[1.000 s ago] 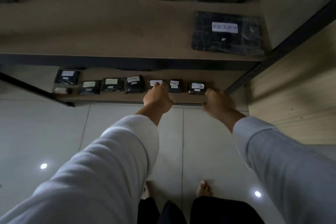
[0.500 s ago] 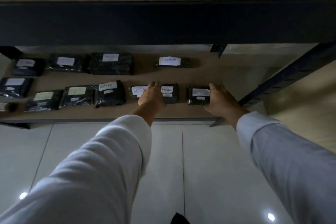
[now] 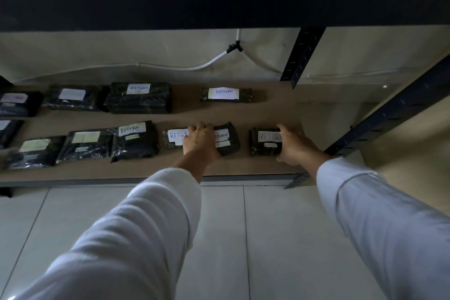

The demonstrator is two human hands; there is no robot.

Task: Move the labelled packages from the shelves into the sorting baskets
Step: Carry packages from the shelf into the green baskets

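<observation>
Packages in dark wrap lie in two rows on the low shelf, most with white labels reading RETURN. At the right end of the front row, the rightmost package has the right hand curled round its right side, thumb at the near edge and fingers over the far corner, partly hiding its label. Left of it, the left hand lies over two neighbours at once: the small labelled package and the tilted package, fingers curled at their far edges; whether it truly grips either one is hard to say in this dim light. Further left in the front row sit a larger RETURN package and flatter ones with pale labels. The back row holds a big RETURN package and a slim one standing apart. Behind runs a white cable along the wall. Dark metal uprights frame the shelf, above pale floor tiles.
</observation>
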